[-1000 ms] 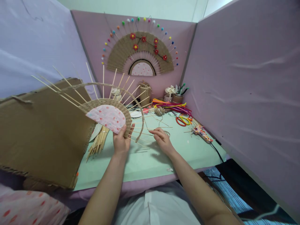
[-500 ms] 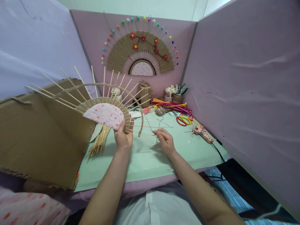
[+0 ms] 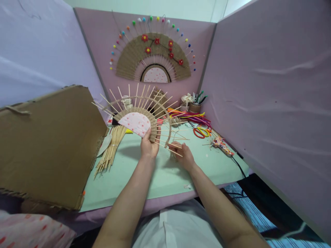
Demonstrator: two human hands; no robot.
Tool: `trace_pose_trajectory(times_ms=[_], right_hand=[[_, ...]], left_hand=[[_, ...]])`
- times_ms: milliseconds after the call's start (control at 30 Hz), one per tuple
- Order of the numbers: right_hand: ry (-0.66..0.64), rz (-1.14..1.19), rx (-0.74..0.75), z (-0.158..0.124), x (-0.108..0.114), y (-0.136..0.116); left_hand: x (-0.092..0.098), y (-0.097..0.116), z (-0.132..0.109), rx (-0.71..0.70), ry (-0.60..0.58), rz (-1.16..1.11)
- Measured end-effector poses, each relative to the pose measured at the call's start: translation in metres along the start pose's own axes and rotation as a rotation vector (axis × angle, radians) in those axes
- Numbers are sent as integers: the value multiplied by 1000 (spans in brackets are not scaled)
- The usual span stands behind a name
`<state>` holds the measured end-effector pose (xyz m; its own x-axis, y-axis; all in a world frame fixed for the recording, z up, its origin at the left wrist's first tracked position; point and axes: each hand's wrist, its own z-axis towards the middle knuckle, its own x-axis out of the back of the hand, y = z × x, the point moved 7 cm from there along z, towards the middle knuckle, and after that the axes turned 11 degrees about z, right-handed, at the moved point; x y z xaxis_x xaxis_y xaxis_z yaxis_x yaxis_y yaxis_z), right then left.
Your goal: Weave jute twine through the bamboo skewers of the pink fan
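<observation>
both left hand and right hand fingers tight on fan; tools in cup

A large cardboard sheet is propped at the left of the green table, a bundle of bamboo skewers is laid just beside it, a finished woven fan is pinned to the back wall, and pipe cleaners, scissors and a patterned glue gun are scattered at the right.
</observation>
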<state>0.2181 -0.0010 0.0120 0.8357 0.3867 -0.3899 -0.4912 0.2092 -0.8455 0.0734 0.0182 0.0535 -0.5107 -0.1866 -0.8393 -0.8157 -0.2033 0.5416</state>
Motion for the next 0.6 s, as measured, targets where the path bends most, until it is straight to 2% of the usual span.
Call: trace_pose_trajectory(times_ms=[133,233,333,433,600], right_hand=[[-37,-49,25,-1,0,0],[-54,-56,33,-1,-1,0],[10,3,30,1,4,1],[82,110,19,2,10,2],[72,146,1,2,7,1]], left_hand=[[9,-12,3,77,-56,-5],[7,-23,-2,189,-214,70],[5,-36,-10,305,-356,220],[8,-41,-12,335,-394,328],[11,-39,-8,297,-379,321]])
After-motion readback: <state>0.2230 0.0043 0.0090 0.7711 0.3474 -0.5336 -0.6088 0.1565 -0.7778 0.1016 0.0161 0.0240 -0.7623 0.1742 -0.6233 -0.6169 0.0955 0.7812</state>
